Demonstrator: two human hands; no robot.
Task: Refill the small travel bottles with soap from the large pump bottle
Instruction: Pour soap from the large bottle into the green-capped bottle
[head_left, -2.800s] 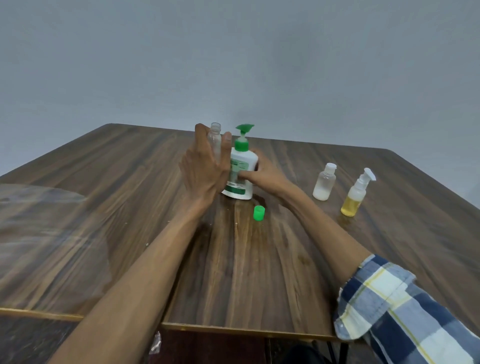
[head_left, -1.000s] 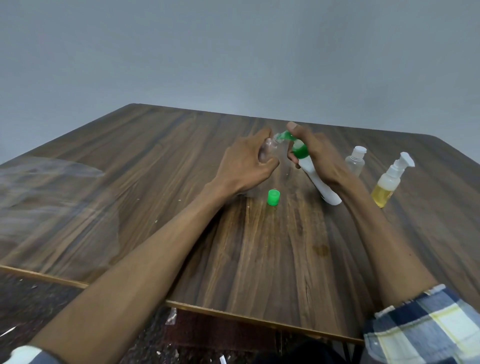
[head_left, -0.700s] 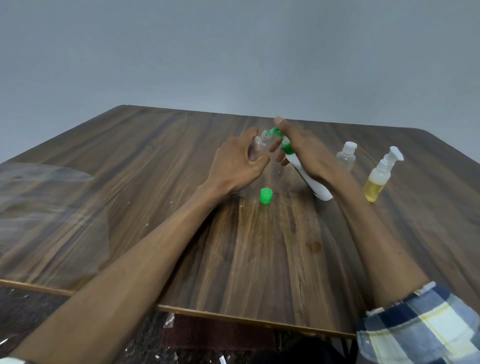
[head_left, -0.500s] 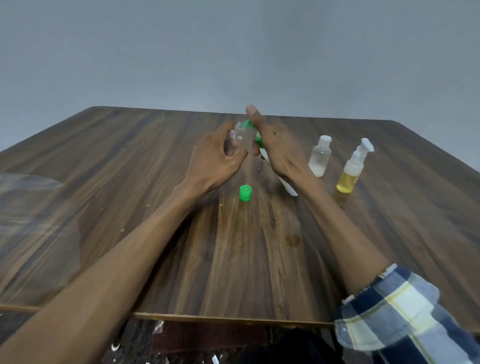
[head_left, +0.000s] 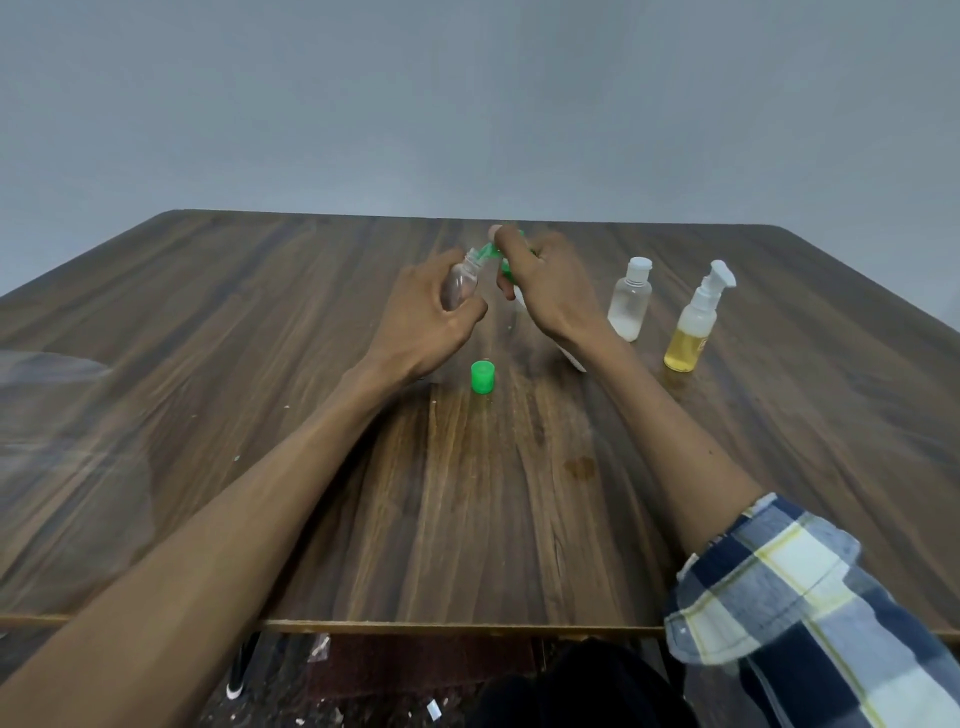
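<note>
My left hand (head_left: 431, 317) is wrapped around a small clear travel bottle (head_left: 460, 283), uncapped, tilted with its mouth up toward the right. My right hand (head_left: 550, 291) grips the large pump bottle (head_left: 569, 358), tipped over hard, index finger on top of the green pump head (head_left: 501, 249), spout right at the small bottle's mouth; most of the white body is hidden behind my hand and wrist. Both are held off the table (head_left: 311, 415), mid-air. The green cap (head_left: 482, 378) sits on the wood just below my hands. Risks, as I judge it: the spout looks barely lined up with that narrow neck, so a press could squirt soap down the outside or onto the table; the tilted pump may draw air and sputter; slick fingers could let the small bottle slip; the cap could get knocked and roll. Two more bottles stand to the right, apart: a clear white-capped bottle (head_left: 630, 301) and a pump bottle of yellow liquid (head_left: 696, 322). Labels: there's a mark on the yellow one, unreadable; no legible writing anywhere.
</note>
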